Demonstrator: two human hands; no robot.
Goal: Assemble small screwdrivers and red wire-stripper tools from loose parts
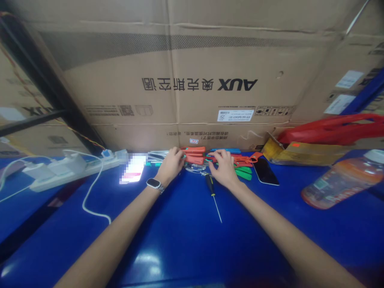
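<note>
A row of tools with orange-red plastic handles (195, 159) lies against the box at the table's back; their exact kind is unclear. My left hand (171, 165) has its fingers curled at the left end of these handles, with thin metal shafts (159, 155) beside it. On the right, my right hand (223, 166) rests with bent, spread fingers over the red handles, fingertips touching them. Green handles (243, 173) and a blue one (226, 151) show around that hand. Between my hands, a screwdriver (211, 185) with a black and yellow handle points toward me.
A large cardboard box (198, 60) walls off the back. At left are a lit phone (138, 168) and a white power strip (75, 172) with cables. A dark phone (265, 171), a yellow carton (300, 154) holding something red, and a plastic bottle (339, 182) stand right.
</note>
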